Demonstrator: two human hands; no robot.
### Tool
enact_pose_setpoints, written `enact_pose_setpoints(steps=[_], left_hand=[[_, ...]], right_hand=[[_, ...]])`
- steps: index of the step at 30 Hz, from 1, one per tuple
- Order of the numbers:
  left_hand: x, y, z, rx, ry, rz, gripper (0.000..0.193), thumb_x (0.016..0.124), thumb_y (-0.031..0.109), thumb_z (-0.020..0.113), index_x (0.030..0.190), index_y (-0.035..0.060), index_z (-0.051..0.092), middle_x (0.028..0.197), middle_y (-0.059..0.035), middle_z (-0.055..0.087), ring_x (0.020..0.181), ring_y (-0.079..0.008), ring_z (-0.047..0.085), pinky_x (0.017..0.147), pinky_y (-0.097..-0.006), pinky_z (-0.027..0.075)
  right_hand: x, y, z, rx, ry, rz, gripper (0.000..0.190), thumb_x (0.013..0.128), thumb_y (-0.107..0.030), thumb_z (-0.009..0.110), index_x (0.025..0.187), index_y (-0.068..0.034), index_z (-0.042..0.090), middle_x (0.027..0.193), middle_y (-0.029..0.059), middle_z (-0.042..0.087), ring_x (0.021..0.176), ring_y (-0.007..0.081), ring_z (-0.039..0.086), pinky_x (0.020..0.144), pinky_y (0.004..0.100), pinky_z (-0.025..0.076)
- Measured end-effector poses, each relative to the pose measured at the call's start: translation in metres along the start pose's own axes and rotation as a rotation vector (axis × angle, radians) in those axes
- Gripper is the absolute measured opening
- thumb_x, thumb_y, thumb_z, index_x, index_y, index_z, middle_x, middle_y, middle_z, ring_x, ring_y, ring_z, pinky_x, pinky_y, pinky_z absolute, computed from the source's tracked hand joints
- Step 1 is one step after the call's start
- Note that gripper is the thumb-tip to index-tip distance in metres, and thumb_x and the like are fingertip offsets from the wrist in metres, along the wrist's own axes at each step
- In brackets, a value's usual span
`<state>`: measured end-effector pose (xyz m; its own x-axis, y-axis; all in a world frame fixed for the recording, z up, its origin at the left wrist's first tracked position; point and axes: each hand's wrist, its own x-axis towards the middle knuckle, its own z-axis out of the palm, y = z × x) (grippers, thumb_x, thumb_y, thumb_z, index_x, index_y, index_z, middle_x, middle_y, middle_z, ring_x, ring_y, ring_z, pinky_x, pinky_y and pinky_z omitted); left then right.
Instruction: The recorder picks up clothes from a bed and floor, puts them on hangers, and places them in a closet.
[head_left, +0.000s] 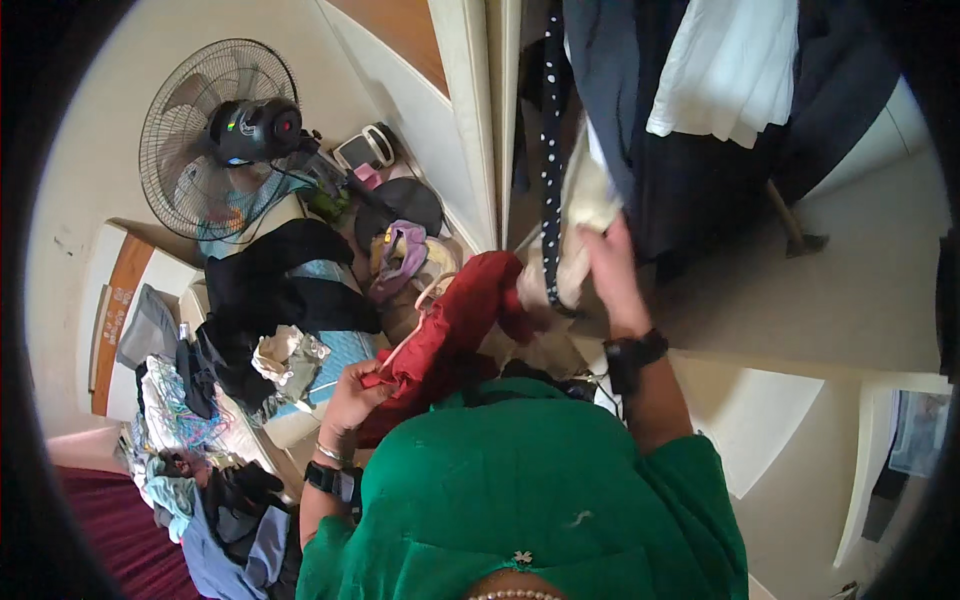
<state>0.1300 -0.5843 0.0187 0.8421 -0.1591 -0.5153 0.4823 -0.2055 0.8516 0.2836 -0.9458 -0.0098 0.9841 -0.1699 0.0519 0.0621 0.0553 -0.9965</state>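
My left hand grips a red garment together with a pale pink clothes hanger. The red cloth hangs in front of my body, bunched and partly folded. My right hand is blurred and reaches into an open wardrobe, against a cream garment hanging there. Whether its fingers close on that cloth cannot be made out. Beside the cream garment hangs a black strip with white dots. Dark clothes and a white pleated garment hang further right.
A black pedestal fan stands at the upper left. Black clothes and crumpled cloth lie on a bed with a blue cover. More clothes are heaped at lower left. The wardrobe shelf extends to my right.
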Motion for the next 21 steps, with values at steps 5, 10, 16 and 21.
enact_pose_setpoints(steps=[5, 10, 16, 21], left_hand=[[0.003, -0.004, 0.006, -0.125, 0.046, -0.003, 0.011, 0.068, 0.001, 0.06, 0.079, 0.0019, 0.061, 0.068, 0.0035, 0.056, 0.062, -0.0051, 0.049, 0.059, -0.0192, 0.038], [0.0, -0.026, -0.002, -0.294, 0.209, -0.04, 0.007, 0.068, 0.003, 0.061, 0.075, 0.0055, 0.06, 0.069, 0.0013, 0.058, 0.063, -0.007, 0.052, 0.059, -0.0196, 0.041], [0.001, -0.03, -0.014, -0.435, 0.195, -0.007, 0.013, 0.072, 0.004, 0.062, 0.085, 0.0049, 0.059, 0.077, 0.0, 0.058, 0.067, -0.0082, 0.054, 0.064, -0.0212, 0.044], [0.01, -0.046, -0.018, -0.476, 0.184, 0.033, 0.018, 0.076, 0.004, 0.062, 0.094, 0.0025, 0.057, 0.083, -0.0021, 0.059, 0.074, -0.0104, 0.056, 0.069, -0.0231, 0.046]], right_hand=[[-0.064, 0.109, 0.001, 0.056, -0.358, 0.219, 0.041, 0.075, -0.009, 0.055, 0.114, -0.003, 0.046, 0.098, 0.0039, 0.056, 0.085, 0.0142, 0.055, 0.075, 0.0298, 0.045], [-0.109, 0.124, 0.003, -0.238, -0.467, 0.459, 0.039, 0.076, -0.014, 0.056, 0.112, -0.003, 0.05, 0.103, 0.0078, 0.057, 0.093, 0.0169, 0.054, 0.08, 0.0311, 0.043], [-0.148, 0.139, 0.006, -0.375, -0.611, 0.416, 0.042, 0.076, -0.019, 0.058, 0.113, -0.001, 0.05, 0.098, 0.0101, 0.059, 0.087, 0.018, 0.056, 0.076, 0.0306, 0.045], [-0.161, 0.062, 0.081, -0.278, -0.686, 0.637, 0.039, 0.077, -0.024, 0.061, 0.106, 0.0, 0.052, 0.089, 0.0055, 0.059, 0.078, 0.0128, 0.055, 0.068, 0.0276, 0.045]])
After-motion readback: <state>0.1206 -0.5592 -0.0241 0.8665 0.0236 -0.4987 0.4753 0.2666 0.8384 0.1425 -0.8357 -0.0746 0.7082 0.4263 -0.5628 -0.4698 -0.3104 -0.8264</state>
